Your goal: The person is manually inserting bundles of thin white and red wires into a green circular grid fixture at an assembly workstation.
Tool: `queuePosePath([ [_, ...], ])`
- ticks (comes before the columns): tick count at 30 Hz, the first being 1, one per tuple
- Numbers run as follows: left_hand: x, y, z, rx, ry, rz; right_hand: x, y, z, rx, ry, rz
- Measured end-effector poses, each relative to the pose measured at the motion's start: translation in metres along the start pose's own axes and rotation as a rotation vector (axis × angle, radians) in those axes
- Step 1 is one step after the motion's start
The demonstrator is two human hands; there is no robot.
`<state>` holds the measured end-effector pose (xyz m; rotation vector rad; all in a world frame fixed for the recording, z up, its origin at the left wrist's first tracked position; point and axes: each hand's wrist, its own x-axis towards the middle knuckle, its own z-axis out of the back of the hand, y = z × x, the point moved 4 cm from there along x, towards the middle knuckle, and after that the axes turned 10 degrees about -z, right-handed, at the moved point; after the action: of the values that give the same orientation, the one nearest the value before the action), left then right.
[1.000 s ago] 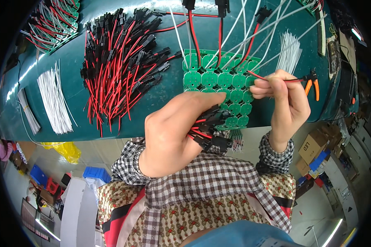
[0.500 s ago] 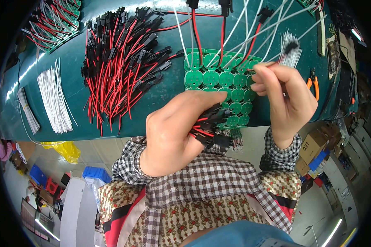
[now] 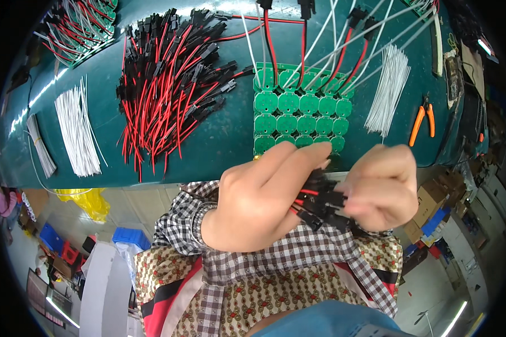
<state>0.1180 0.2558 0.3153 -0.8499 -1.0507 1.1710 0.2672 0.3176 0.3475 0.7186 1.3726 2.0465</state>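
My left hand [image 3: 258, 202] is closed around a bunch of red-and-black wire leads [image 3: 315, 202] with black plug connectors, held just off the table's near edge. My right hand [image 3: 382, 188], slightly blurred, has its fingers curled in at the connector ends of that bunch. Whether it grips one of them is hidden. Beyond my hands lies a green circuit board panel [image 3: 309, 104] of joined round-cornered pieces. Along its far row, red-and-black leads [image 3: 270, 45] and white wires [image 3: 315, 48] stand up from it. My left fingers overlap the panel's near edge.
A large heap of red-and-black leads [image 3: 168, 95] lies left of the panel. Farther left are white wires [image 3: 77, 132] and a tied grey bundle [image 3: 41, 146]. Right of the panel lie more white wires [image 3: 389, 87] and orange-handled cutters [image 3: 421, 122]. Another wired panel [image 3: 84, 33] sits far left.
My right hand has come down from the panel's far row to the bunch in my left hand. Another red-and-black lead now stands in that row. My left hand has shifted slightly right and nearer.
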Motion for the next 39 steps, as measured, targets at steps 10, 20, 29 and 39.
queuePosePath([
  [10, 0.000, -0.003, -0.018, 0.038, 0.037, 0.016, -0.014, -0.004, 0.003, -0.232, 0.045, 0.107],
  [20, -0.006, 0.008, -0.007, 0.059, 0.110, 0.033, -0.007, -0.008, -0.003, -0.124, -0.134, -0.081],
  [29, -0.014, 0.014, 0.002, -0.049, 0.082, 0.160, -0.026, -0.039, 0.025, 0.798, -0.511, -0.283],
  [39, 0.003, 0.008, -0.007, -0.311, -0.117, -0.015, -0.017, -0.040, 0.014, 0.646, -0.454, -0.283],
])
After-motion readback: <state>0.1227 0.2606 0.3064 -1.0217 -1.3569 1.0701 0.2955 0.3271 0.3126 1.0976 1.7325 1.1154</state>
